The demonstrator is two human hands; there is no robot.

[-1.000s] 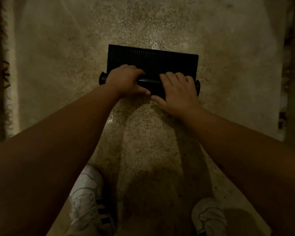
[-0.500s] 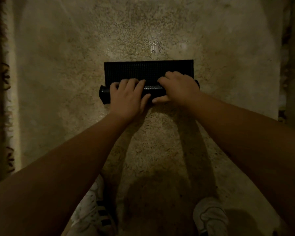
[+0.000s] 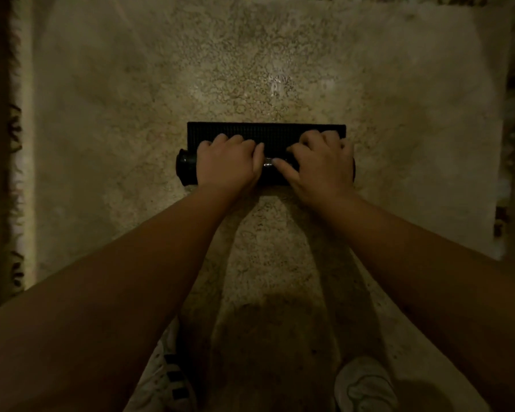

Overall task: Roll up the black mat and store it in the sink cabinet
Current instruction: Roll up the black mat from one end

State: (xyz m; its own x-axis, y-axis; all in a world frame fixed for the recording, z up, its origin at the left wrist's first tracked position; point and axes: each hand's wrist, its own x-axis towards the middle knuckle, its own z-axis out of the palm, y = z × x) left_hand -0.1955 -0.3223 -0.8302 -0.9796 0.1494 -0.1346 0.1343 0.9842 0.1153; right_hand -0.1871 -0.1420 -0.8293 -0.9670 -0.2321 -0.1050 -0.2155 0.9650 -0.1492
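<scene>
The black mat [image 3: 268, 135] lies on a speckled beige floor, most of it wound into a thick roll whose left end [image 3: 185, 169] sticks out past my hand. Only a narrow flat strip stays unrolled beyond the roll. My left hand [image 3: 228, 166] lies over the left half of the roll with its fingers curled over the top. My right hand [image 3: 318, 168] covers the right half the same way, thumb pointing inward. Both hands hide the middle of the roll.
The floor [image 3: 265, 69] spreads out ahead in dim light. A patterned rug edge [image 3: 15, 173] runs along the left and another [image 3: 506, 144] along the right. My white shoes [image 3: 364, 385] stand at the bottom of the view.
The roll has moved away from me and grown thicker, and the flat strip has shrunk. Both hands shifted forward on the roll.
</scene>
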